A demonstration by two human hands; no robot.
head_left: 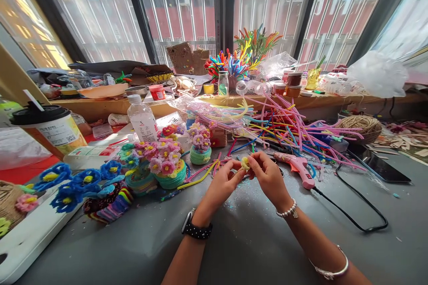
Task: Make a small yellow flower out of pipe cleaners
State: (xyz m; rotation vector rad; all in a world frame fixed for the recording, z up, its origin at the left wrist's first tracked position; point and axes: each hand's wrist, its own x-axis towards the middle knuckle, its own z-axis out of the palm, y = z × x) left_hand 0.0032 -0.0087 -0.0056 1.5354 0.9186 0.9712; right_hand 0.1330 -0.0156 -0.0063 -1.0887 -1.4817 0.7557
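"Pinching a yellow pipe-cleaner tuft (245,163) between both sets of fingertips, do we agree?"

"We do. Our left hand (223,182) has thumb and forefinger closed tight on its left side, the other fingers curled in beneath."

"And our right hand (267,176)?"

"The same grip from the right: thumb and forefinger pressed onto the tuft, the rest folded toward the palm."

"Where do we place the tuft?"

"Held just above the grey table (247,236), near its middle. The pink glue gun (296,165) lies just beside our right hand, and the heap of loose pipe cleaners (287,129) is behind."

"Which way does it point?"

"We cannot tell. It is small, rounded and half hidden by our fingertips, so no long axis shows."
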